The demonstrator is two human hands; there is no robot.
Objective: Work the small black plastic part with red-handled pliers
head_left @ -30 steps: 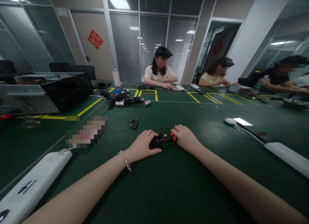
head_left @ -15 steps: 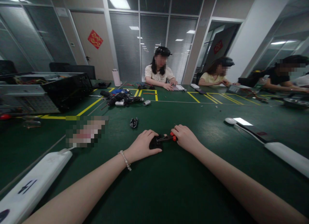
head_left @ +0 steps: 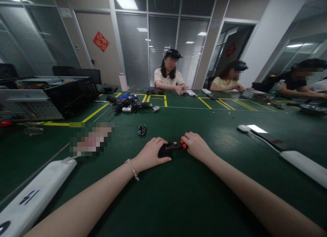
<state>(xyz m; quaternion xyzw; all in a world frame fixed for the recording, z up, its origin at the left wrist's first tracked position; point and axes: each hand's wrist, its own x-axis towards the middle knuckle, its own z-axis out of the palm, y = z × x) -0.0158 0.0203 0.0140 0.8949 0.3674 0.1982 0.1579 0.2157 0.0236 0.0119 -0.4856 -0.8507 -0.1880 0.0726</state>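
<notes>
My left hand (head_left: 150, 155) lies curled over a small black part (head_left: 163, 151) on the green table (head_left: 178, 196), holding it down; a beaded bracelet circles that wrist. My right hand (head_left: 195, 145) is closed round a small tool with a red handle (head_left: 182, 143), probably a screwdriver, whose dark shaft (head_left: 173, 147) points left into the black part. Both hands rest on the table at the middle of the view, a few centimetres apart. A second small black part (head_left: 141, 129) lies loose just beyond my left hand.
A white device (head_left: 35, 196) lies at the front left, another white bar (head_left: 301, 165) with a dark phone (head_left: 270, 140) at the right. A black computer case (head_left: 68, 94) stands far left, with tools (head_left: 130, 104) beside it. Three people sit working along the far side.
My hands and the tool have stayed put. The person opposite has shifted their hands slightly on the far edge of the table.
</notes>
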